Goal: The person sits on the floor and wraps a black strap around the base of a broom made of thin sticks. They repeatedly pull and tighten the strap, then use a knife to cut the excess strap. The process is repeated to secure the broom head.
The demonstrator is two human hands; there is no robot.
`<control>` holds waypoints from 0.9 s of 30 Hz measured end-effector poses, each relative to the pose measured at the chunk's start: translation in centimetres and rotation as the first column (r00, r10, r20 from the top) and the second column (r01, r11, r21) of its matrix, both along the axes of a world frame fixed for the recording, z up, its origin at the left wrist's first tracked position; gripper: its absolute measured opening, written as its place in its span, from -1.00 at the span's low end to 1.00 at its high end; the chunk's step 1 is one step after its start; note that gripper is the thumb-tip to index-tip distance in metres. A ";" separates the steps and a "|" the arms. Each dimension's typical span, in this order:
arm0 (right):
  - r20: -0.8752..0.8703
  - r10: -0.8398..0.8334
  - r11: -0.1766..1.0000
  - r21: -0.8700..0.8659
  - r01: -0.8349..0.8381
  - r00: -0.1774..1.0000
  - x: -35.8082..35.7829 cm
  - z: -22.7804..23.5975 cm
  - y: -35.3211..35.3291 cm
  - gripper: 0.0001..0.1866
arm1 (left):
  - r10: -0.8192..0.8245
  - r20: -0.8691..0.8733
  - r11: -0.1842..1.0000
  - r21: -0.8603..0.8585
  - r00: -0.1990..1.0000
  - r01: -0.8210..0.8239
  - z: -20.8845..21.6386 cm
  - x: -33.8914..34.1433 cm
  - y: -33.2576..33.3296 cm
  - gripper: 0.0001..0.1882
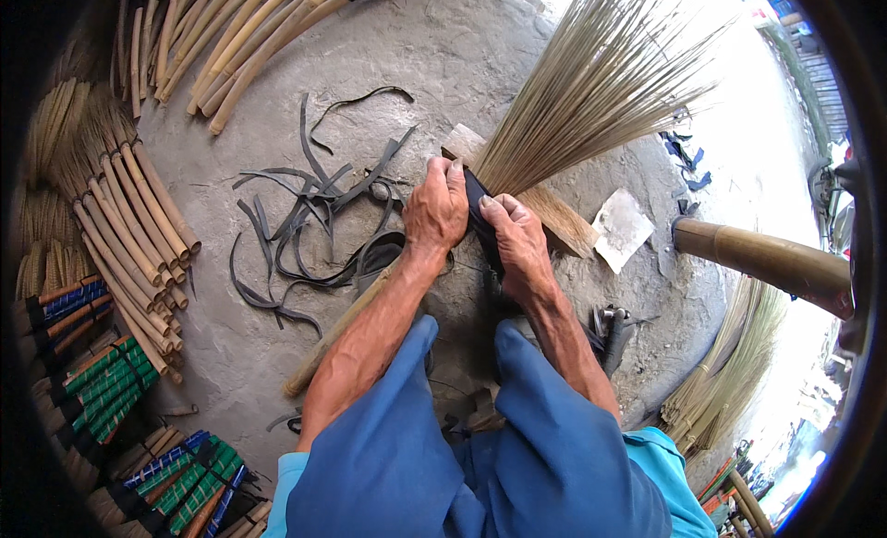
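My left hand [437,205] and my right hand [519,244] are both closed on a black rubber strip [476,203] at the narrow base of a broom head [591,90]. Its dry, straw-coloured bristles fan out toward the far right. The thumbs press on the strip close together. A wooden block [559,219] lies on the ground under the bristle base. A bamboo stick [319,358] runs below my left forearm toward the strip; its joint with the broom head is hidden by my left hand.
Loose black rubber strips [300,228] lie tangled at the left. Bundled bamboo-handled brooms [139,233] and green-wrapped handles [111,390] line the left side. A flat pale piece [623,228], a thick bamboo pole [762,261], bristle bundles [725,367] and a dark tool [612,339] are at the right.
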State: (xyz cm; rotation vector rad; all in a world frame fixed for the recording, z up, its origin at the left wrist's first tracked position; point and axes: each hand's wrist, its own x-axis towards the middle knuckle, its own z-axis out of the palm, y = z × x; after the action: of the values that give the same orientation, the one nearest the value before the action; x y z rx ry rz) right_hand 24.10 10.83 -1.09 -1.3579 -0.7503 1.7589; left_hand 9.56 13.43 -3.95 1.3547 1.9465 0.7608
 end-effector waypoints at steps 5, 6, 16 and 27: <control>-0.169 -0.131 0.989 -0.084 0.118 0.977 -0.9 0.8 -0.3 -0.80 | 0.038 0.003 0.999 0.022 0.999 -0.038 0.1 -0.1 0.2 -0.53; -0.175 -0.155 0.985 -0.108 0.138 0.972 -1.0 1.0 -0.3 -0.81 | 0.043 0.006 0.999 0.019 0.999 -0.043 0.1 -0.1 0.3 -0.54; -0.134 -0.162 0.985 -0.083 0.152 0.978 -0.8 -0.8 -0.6 -0.79 | 0.028 0.027 0.999 0.027 0.999 -0.028 -1.7 -0.7 0.4 -0.57; 0.352 0.066 0.975 0.174 -0.135 0.934 0.0 -1.9 0.5 -0.56 | -0.084 -0.077 0.995 0.052 0.994 0.088 -0.2 -0.5 -0.5 -0.54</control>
State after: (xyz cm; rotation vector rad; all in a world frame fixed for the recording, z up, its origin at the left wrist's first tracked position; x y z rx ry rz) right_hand 24.05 11.34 -2.94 -1.5315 -1.1728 1.4910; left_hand 9.05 12.93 -4.11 1.5099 1.9233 0.7375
